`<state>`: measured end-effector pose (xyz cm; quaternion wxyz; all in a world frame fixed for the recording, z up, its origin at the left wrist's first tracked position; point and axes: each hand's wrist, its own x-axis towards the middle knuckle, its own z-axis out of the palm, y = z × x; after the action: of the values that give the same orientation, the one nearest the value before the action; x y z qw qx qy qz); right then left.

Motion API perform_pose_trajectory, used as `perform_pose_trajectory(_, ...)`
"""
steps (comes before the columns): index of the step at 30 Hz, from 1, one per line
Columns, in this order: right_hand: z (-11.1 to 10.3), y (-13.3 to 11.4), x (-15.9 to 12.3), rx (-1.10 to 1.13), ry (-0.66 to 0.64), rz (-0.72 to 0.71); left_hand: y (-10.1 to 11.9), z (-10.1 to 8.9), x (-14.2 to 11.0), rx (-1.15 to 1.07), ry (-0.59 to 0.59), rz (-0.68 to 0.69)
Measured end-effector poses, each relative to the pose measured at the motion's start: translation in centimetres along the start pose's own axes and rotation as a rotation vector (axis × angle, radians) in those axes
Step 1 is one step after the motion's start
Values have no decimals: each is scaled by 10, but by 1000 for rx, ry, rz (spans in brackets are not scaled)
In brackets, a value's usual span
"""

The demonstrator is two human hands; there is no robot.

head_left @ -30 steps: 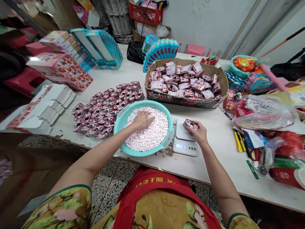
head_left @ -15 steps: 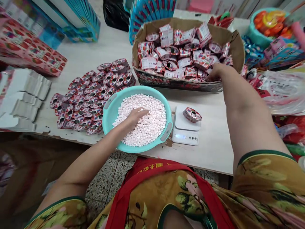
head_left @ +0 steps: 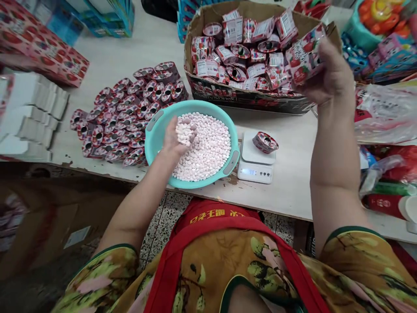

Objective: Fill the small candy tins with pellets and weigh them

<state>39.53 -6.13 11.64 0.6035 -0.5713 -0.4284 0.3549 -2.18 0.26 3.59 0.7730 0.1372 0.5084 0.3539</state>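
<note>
Over the right end of an open cardboard box with dark printed sides, a small pink carton printed with strawberries sits tilted in the right hand, its fingers gripping one end. More small pink cartons lie jumbled inside the box. Left of it, the left hand is palm up, fingers cupped around a heap of small pale-pink pellets, above a turquoise oval plastic basin part-filled with the same. Just beside the basin, a white digital scale bears one strawberry-patterned carton, a dark hole in its top. Many similar cartons with holed tops stand packed together on the pale surface, beyond the basin's left side.

The cupped palm looks full, so a tilt or loosened fingers could spill pellets over the rim. The carton on the scale sits near the platform's right edge; a sleeve or wrist brushing it might knock it off. Too firm a squeeze could crease the thin-looking carton in the right hand.

Pale lettering on that carton is too blurred to read; the scale's lit digits look like 99, uncertainly. Yellow characters cross the red apron.
</note>
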Motion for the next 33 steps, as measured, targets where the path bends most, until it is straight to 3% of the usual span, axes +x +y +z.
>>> perform_pose_trajectory(3,72,-11,-52,225,-134,53,-8,0,1,-20,17,-30)
perform_pose_trajectory(7,157,9,-99,27,-302,39,0,1,-15,58,-54,91)
perform_pose_trajectory(10,201,33,-120,-139,-469,31,14,10,-32,148,-112,316)
perform_pose_trajectory(13,231,46,-131,-246,-521,4,19,25,-41,125,-123,488)
perform_pose_trajectory(20,261,47,-138,-303,-379,-2,0,40,-33,-45,-57,635)
perform_pose_trajectory(33,263,52,-133,-401,-288,31,-2,46,-35,55,-77,623)
